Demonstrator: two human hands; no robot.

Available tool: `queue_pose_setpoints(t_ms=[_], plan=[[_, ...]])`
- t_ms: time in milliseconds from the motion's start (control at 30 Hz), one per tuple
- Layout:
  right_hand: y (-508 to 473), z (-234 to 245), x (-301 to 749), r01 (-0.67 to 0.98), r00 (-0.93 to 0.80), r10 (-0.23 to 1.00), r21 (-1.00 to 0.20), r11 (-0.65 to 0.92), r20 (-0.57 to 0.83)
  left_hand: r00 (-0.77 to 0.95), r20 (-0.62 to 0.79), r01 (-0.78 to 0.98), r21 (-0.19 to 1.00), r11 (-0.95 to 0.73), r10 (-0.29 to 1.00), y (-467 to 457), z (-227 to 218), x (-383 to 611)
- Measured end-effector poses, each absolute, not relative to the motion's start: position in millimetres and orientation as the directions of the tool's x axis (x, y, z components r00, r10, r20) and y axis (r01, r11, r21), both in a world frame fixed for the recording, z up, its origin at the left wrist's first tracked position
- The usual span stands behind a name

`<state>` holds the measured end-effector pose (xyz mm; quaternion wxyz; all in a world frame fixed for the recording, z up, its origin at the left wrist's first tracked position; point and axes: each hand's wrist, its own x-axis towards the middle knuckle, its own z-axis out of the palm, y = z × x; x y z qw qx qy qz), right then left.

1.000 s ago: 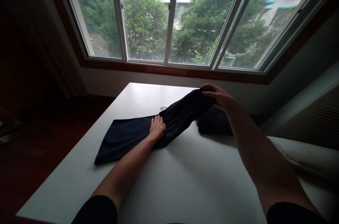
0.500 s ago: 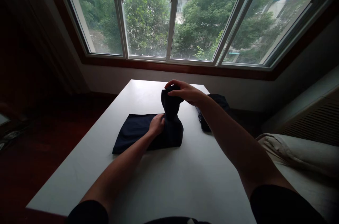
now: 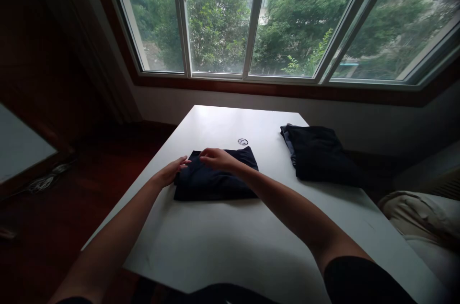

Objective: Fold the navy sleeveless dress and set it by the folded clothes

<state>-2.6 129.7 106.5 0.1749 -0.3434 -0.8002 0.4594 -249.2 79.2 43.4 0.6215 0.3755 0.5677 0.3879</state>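
A dark navy garment [image 3: 223, 184] lies folded into a flat rectangle on the white table [image 3: 215, 237]. My left hand [image 3: 172, 172] is at its left end, fingers stretched out to the right and apart, holding nothing. Over the garment's upper left part hovers or rests my right hand [image 3: 218, 158], fingers loosely bent and pointing left; whether it touches the cloth I cannot tell. Nothing shows in its grasp. My right forearm hides part of the garment's right side.
A stack of folded dark clothes [image 3: 319, 155] lies at the table's right edge. A small round mark or sticker [image 3: 243, 141] is on the tabletop behind the garment. Beige bedding [image 3: 417, 213] is at the right, a cable bundle [image 3: 50, 179] on the floor at left. Windows [image 3: 223, 21] stand beyond.
The garment's right part, held up by my right hand before, now lies folded over to the left. My right hand has come down and left; my left hand has moved to the left end.
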Motion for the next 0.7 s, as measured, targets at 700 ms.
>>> queue_pose_setpoints(t_ms=[700], plan=[[169, 13, 128, 0.977, -0.031, 0.999, -0.211, 0.033, 0.01, 0.016, -0.403, 0.183, 0.901, 0.394, 0.915, 38, 53, -242]])
